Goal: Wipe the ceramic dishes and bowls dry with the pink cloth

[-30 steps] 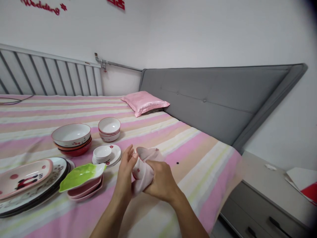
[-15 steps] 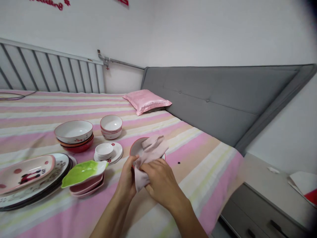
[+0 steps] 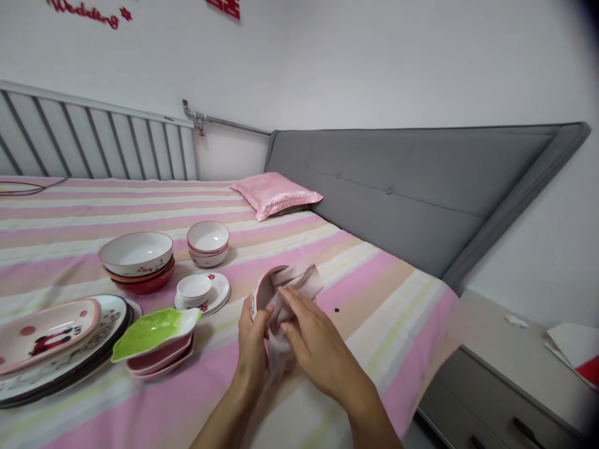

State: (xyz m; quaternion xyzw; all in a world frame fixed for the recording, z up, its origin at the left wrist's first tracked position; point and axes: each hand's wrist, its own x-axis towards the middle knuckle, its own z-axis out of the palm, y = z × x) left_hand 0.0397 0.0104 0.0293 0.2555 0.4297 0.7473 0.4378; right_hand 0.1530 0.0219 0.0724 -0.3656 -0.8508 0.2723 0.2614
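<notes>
My left hand is closed around the near-left side of a bowl with a red rim, tilted toward me. Inside it lies a pale pink cloth, which drapes over the far-right rim and also hangs down below my hands. My right hand presses the cloth against the inside of the bowl, its fingers curled on the fabric. Much of the bowl is hidden by the cloth and my hands.
Left of my hands are stacked small bowls, large bowls, little dishes on saucers, a green leaf-shaped dish on pink dishes, and oval plates. A pink pillow lies near the grey headboard. A nightstand stands right.
The bowl has been tipped up toward me, its left outer side now showing. My left hand has shifted onto its side, and my right hand has moved further into it with the cloth.
</notes>
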